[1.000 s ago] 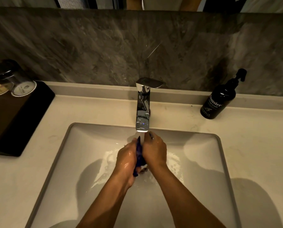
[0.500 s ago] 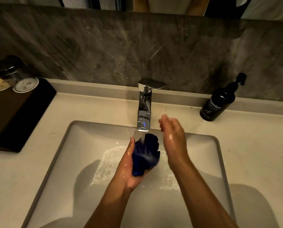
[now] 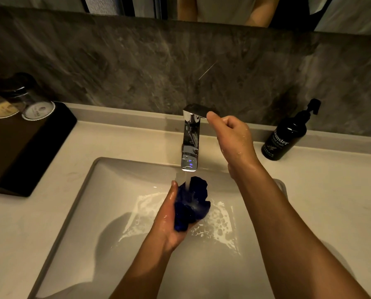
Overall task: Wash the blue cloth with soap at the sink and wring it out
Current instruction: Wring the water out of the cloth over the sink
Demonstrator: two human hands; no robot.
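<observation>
The blue cloth (image 3: pixel 192 203) is bunched up and wet, cupped in my left hand (image 3: pixel 169 216) over the white sink basin (image 3: pixel 115 190). Water runs from the chrome faucet (image 3: pixel 190 147) straight onto the cloth. My right hand (image 3: pixel 232 132) is raised at the faucet's lever handle (image 3: pixel 194 110), fingers curled, thumb tip touching the lever's right end. Foam and bubbles lie on the basin floor around the cloth. The black hand-wash pump bottle (image 3: pixel 284 137) stands on the counter to the right.
A black tray (image 3: pixel 29 143) holds upturned glasses (image 3: pixel 29 98) at the left of the pale counter (image 3: pixel 331 201). A grey stone backsplash rises behind the faucet, with a mirror edge above it.
My right hand let go of the cloth and rose from the basin to the faucet lever. The left hand opened out and keeps the cloth under the stream.
</observation>
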